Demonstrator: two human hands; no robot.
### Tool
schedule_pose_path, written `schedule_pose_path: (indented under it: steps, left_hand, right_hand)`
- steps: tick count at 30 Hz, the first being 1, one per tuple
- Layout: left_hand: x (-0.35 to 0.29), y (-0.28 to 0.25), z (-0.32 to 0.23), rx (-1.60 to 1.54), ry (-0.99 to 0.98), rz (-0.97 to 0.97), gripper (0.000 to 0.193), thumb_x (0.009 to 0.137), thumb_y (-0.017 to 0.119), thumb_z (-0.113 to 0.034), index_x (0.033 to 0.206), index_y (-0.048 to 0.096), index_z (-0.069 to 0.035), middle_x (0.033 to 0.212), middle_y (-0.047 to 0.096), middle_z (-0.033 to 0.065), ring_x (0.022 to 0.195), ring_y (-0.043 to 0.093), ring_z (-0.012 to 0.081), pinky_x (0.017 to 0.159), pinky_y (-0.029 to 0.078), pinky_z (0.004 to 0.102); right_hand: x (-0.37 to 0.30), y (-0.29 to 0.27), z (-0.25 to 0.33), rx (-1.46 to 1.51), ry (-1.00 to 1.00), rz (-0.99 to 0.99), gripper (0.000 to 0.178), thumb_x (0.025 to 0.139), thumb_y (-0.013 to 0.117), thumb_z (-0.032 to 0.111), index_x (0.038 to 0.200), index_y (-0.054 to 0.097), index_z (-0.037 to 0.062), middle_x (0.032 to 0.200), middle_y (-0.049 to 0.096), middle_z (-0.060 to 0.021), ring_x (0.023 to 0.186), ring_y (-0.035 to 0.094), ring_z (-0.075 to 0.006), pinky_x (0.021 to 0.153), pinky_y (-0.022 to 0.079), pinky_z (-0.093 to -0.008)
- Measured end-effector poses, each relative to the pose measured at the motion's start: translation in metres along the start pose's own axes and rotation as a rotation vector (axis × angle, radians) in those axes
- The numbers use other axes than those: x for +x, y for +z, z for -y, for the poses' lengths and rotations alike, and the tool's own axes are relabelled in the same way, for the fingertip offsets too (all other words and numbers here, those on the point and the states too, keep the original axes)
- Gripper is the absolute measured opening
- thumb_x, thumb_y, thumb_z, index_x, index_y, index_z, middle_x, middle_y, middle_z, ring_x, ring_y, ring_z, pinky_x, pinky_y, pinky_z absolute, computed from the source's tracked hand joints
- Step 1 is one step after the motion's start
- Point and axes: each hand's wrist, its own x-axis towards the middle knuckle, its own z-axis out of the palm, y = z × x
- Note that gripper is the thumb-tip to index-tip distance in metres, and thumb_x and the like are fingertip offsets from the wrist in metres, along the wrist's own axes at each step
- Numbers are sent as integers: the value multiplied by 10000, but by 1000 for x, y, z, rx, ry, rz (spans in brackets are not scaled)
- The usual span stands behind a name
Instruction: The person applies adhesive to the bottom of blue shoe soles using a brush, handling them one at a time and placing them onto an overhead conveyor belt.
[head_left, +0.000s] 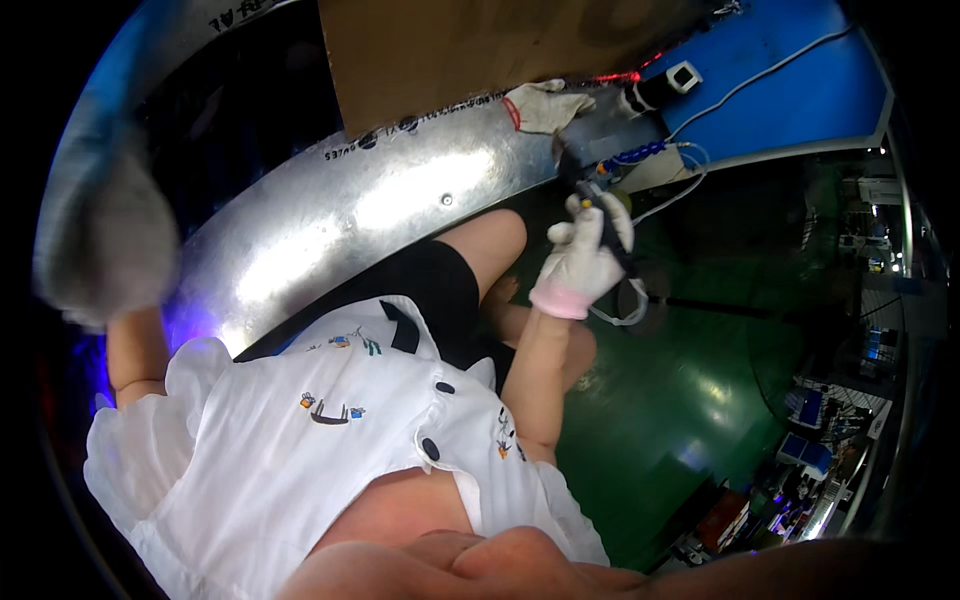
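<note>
R hand (590, 262): white knit glove w/ pink cuff, fingers wrapped tight round a slim dark tool (603, 228), tip aimed up at the edge of the metal sheet (370, 215).
L hand (105, 240): grey glove, blurred, far left beside the sheet; fingers' state can't tell, nothing seen in them.
Tool loc.: in R hand, just below the sheet's lower edge, near blue coiled hose (640, 155).
Sheet: large curved panel, bare silver metal, glossy, a few small holes, hard edge.
Cable (640, 300): thin, whitish, loops under R wrist.
Spare glove (545, 105): white, red trim, limp on the sheet's top.
Floor (680, 400): green, shiny.
Risk 1: cable loop may snag the wrist & jerk the tool off line.
Risk 2: bare knee sits close to the sheet edge; a slip could scrape it.
Risk 3: L hand is blurred, likely moving; may nudge the sheet.
</note>
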Motion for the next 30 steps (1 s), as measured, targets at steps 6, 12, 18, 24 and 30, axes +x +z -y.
schedule_pose_path:
  steps: [6, 12, 18, 24, 30]
  left_hand:
    - [-28, 138, -129, -471, -553, 293, 270, 765, 709, -92, 1028, 664, -49, 1205, 621, 175, 1153, 587, 389, 953, 489, 467]
    - [-58, 167, -162, -736, -1527, 251, 327, 815, 724, -174, 1063, 610, 6, 1415, 447, 167, 1183, 559, 341, 983, 455, 378]
    - [-60, 207, -104, -1703, -2681, -406, 855, 889, 277, -803, 1380, 504, -141, 969, 608, 34, 684, 436, 151, 994, 442, 493]
    - [-88, 242, -139, -2223, -2449, -862, 857, 851, 452, -776, 1339, 537, -77, 1211, 587, 288, 1009, 621, 420, 850, 540, 507]
    - [-52, 253, -168, -2232, -2248, -792, 821, 866, 525, -691, 1299, 536, 6, 1166, 617, 271, 979, 643, 398, 825, 573, 462]
  right_hand:
    - [6, -15, -31, 102, 303, -152, 203, 934, 602, 19, 1123, 576, -49, 956, 657, -111, 757, 665, -137, 495, 506, -194]
    - [5, -16, -38, 140, 403, -242, 162, 937, 629, 98, 1048, 637, -20, 853, 642, -60, 649, 586, -88, 510, 468, -221]
    - [-1, -21, -45, 197, 420, -178, 174, 944, 653, 149, 1031, 654, -2, 886, 649, -56, 684, 583, -102, 560, 465, -238]
    - [-17, -10, -50, -19, 457, -86, 159, 918, 625, 68, 1037, 625, -38, 833, 625, -81, 593, 539, -99, 509, 447, -235]
    - [7, 7, -85, -838, -47, 225, 194, 841, 740, 125, 944, 681, -29, 798, 683, -89, 661, 644, -171, 603, 506, -292]
